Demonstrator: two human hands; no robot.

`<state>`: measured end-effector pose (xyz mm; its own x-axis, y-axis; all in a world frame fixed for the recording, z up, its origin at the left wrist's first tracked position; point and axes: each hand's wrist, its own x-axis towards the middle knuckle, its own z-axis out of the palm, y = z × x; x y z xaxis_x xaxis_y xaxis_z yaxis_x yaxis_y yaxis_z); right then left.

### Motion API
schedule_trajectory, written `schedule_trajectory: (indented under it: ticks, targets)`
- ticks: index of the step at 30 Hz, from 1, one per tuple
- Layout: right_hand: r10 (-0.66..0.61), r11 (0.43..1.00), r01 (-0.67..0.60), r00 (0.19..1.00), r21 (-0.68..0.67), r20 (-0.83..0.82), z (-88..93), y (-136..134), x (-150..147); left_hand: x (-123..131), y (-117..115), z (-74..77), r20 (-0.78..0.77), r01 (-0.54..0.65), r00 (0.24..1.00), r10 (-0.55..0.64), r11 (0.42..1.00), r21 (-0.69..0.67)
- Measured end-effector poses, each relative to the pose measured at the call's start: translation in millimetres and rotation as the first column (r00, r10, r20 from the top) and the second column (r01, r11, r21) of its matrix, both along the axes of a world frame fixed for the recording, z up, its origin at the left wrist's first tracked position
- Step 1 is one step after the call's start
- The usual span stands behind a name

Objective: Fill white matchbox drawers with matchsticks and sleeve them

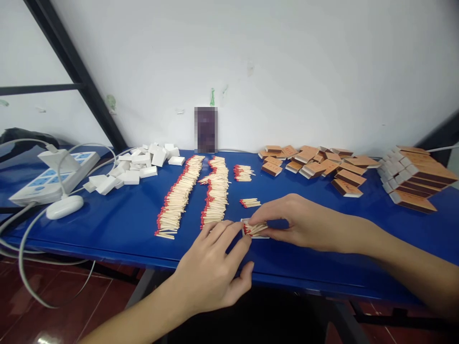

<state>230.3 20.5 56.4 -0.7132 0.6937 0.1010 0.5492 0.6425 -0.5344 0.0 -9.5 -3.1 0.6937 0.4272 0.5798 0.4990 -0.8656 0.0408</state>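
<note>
Near the front edge of the blue table (125,224) lies a small white tray (263,236) with red-tipped matches (256,229) in it. My right hand (301,222) pinches the matches in the tray between thumb and fingers. My left hand (218,267) is at the tray's left side, fingers apart, fingertips touching its edge, with nothing held. A small bunch of matches (250,203) lies just behind the tray, and a larger bunch (244,173) farther back. Two long rows of matches, a left row (177,198) and a right row (216,191), run from back to front.
White trays (131,167) are heaped at the back left, beside a power strip (57,177) with cables and a white plug (64,207). Orange matchboxes (315,165) lie loose at the back right, with a stack (418,174) farther right. A pixelated dark object (207,129) stands against the wall.
</note>
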Motion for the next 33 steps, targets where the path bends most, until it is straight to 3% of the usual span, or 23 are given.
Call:
schedule_trajectory:
  ticks: [20,26,33]
  targets:
    - [-0.017,0.986,0.014,1.0,0.168,0.012,3.3,2,15,-1,0,-0.3,-0.107,0.012,0.994,-0.007,0.999,0.043]
    - [-0.046,0.995,0.038,0.995,0.087,0.085,-0.3,6,16,-1,1,-1.5,-0.114,0.008,0.993,-0.003,0.999,0.042]
    - [-0.021,0.994,0.012,0.996,0.106,0.084,-0.9,8,15,-1,1,-2.4,-0.133,0.012,0.991,-0.007,0.999,0.035]
